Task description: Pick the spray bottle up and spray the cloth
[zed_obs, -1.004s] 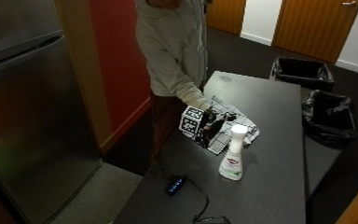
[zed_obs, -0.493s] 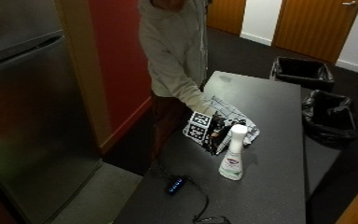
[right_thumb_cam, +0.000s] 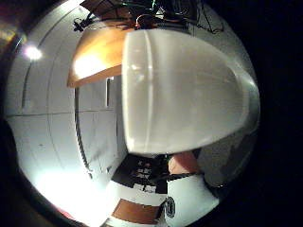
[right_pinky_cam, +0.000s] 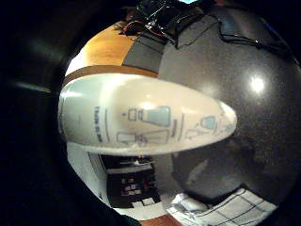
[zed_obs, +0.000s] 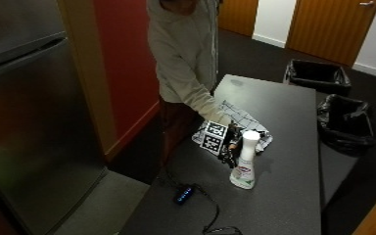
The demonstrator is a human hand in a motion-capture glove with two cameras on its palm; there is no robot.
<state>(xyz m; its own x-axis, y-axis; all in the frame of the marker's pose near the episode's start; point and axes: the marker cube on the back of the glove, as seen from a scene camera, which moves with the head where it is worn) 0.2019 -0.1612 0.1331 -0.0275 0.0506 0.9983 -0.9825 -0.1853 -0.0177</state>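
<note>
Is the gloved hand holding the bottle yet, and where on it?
Cannot be told: the hand is right beside the bottle standing on the table, but its fingers are not visible.

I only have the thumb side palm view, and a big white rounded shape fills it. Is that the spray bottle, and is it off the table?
Observer: It is the spray bottle. In the outside view it stands upright on the table, not lifted.
Operator: Where is the hand relative to it?
Observer: The hand is right beside the bottle's upper part, on the person's side. I cannot tell whether it has a grip.
Operator: And the cloth?
Observer: The checked cloth lies flat on the table just beyond the hand, apart from the bottle.
</note>
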